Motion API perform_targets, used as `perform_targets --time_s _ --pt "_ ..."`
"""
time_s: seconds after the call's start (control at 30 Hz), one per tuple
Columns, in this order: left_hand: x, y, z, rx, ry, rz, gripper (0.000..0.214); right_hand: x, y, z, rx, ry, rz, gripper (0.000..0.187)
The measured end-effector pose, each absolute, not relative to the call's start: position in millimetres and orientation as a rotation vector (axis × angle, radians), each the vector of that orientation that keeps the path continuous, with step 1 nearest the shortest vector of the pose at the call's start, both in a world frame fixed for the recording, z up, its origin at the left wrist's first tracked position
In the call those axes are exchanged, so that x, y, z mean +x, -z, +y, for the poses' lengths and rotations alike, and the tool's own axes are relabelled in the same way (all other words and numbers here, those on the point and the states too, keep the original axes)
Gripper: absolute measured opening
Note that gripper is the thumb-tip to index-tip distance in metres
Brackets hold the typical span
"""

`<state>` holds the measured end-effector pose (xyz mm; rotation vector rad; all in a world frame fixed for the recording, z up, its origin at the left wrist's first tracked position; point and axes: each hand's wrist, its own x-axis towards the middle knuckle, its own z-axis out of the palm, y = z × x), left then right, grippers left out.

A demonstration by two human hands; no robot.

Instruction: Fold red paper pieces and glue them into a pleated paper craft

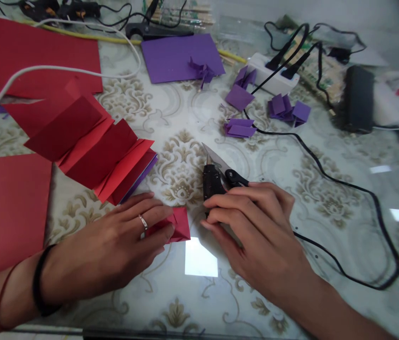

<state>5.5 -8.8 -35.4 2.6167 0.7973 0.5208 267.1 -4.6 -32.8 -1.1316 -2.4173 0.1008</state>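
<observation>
Holding the small folded red paper (182,224) low over the surface (142,302), the left grip (121,238) is bent mostly closed, fingers across the piece's left end; even pressure along the creases should keep its layers square, with fingertips clear of the free edges; the right grip (263,226) is curled over the black glue gun (212,183) and beside the scissors (233,176), though I cannot tell whether it has closed on either; nozzle and blades point away from the body, worth maintaining; pleated red paper (114,146) stands just beyond the left grip; the surface is glossy over a floral pattern, catching bright reflections; farther back lie purple folded pieces (240,128), a purple sheet (167,59) and a white power strip (277,85), before a pale wall.
</observation>
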Motion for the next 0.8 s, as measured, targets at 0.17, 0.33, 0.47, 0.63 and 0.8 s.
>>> perform_targets --time_s 0.17,0.33,0.47,0.63,0.8 --pt "2.8 34.6 -12.8 2.594 -0.522 0.755 0.034 271.9 32.4 -1.3 -1.126 -0.191 -2.372 0.018" --pt "1.1 40.2 -13.8 2.59 -0.515 0.796 0.04 274.8 29.0 0.4 -1.028 -0.278 -2.349 0.022" --pt "1.3 42.5 -11.8 2.594 -0.49 0.812 0.037 277.6 25.1 0.7 -1.022 -0.324 -2.353 0.023" --pt "1.4 38.7 -10.4 2.594 -0.515 0.82 0.026 299.4 26.6 6.1 -1.248 -0.222 -2.389 0.019" --pt "0.1 32.7 -5.1 2.638 -0.543 0.758 0.027 322.2 34.9 13.8 -1.507 -0.376 -2.496 0.044"
